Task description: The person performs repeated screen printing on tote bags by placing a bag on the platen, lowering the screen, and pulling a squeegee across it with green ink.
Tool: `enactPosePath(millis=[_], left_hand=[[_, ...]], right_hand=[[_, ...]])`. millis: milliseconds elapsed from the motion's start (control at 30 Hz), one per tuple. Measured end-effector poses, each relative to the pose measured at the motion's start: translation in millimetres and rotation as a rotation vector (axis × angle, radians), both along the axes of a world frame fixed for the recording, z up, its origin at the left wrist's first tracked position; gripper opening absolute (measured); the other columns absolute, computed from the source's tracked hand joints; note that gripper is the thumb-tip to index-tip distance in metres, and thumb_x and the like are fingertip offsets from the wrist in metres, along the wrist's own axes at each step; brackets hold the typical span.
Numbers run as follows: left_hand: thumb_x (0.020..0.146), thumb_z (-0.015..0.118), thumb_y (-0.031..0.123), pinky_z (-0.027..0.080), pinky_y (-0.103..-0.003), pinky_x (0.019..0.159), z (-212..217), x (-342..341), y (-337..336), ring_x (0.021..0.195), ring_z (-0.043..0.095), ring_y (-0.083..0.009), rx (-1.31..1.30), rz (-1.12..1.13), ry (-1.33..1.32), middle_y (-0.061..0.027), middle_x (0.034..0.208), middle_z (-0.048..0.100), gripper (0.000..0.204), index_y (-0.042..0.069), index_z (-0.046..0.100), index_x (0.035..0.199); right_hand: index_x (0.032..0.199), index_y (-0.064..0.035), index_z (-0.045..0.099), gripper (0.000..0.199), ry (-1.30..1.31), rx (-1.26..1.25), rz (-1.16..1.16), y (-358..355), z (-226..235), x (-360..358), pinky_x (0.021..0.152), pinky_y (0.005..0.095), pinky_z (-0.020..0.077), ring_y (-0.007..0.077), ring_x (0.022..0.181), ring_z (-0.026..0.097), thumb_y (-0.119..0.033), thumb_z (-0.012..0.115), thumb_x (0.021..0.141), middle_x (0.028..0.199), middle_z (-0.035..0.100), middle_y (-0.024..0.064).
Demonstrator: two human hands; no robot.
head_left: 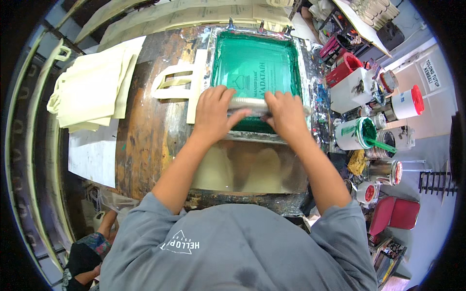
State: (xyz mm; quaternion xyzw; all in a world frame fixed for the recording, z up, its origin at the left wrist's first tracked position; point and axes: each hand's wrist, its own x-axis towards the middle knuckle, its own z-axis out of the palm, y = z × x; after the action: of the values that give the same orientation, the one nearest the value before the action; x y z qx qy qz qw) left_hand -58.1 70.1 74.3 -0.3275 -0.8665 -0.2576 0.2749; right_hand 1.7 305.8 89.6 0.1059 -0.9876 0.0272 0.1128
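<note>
Both of my hands grip a squeegee (248, 103) with a pale bar, laid crosswise over the near part of a printing screen (257, 58). My left hand (212, 110) is closed on its left end, the thumb pointing inward. Toward the other end, my right hand (287, 112) wraps the bar with the thumb underneath. Green ink coats the mesh, and dark lettering and a building outline show through it. A cream tote bag (194, 99) lies partly beneath the screen, its handles sticking out to the left. The squeegee's blade edge is hidden.
Stacked cream tote bags (92, 87) sit on the stained table (143, 131) at left. Along the right edge crowd paint containers, including a white bucket of green ink (348, 136) with a green stick. Clamps (262, 25) hold the screen's far edge. Another person (85, 257) is at lower left.
</note>
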Motion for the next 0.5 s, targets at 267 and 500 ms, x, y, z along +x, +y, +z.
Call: enactPosePath(millis=[267,500], left_hand=[[0.062,0.098,0.045,0.035,-0.044,0.103,-60.8,45.4,-105.0,0.113,0.057,-0.0303,-0.135,0.245,-0.401,-0.0104,0.130,0.065,0.079,0.010,0.076,0.130],[0.080,0.095,0.030,0.045,-0.029,0.082,-15.5,42.5,-72.2,0.080,0.057,-0.0117,0.745,0.205,-0.554,-0.0015,0.089,0.066,0.058,0.002,0.077,0.127]], right_hand=[[0.115,-0.0060,0.065,0.062,-0.013,-0.074,-0.059,-28.3,1.0,52.9,0.098,0.0513,0.0362,0.0312,0.102,0.053,-0.057,0.081,0.083,0.103,0.057,0.0112],[0.106,-0.0092,0.067,0.065,0.241,-0.007,-0.007,-18.6,84.2,29.9,0.094,0.0537,0.0357,0.0303,0.097,0.054,-0.072,0.066,0.089,0.096,0.057,0.0106]])
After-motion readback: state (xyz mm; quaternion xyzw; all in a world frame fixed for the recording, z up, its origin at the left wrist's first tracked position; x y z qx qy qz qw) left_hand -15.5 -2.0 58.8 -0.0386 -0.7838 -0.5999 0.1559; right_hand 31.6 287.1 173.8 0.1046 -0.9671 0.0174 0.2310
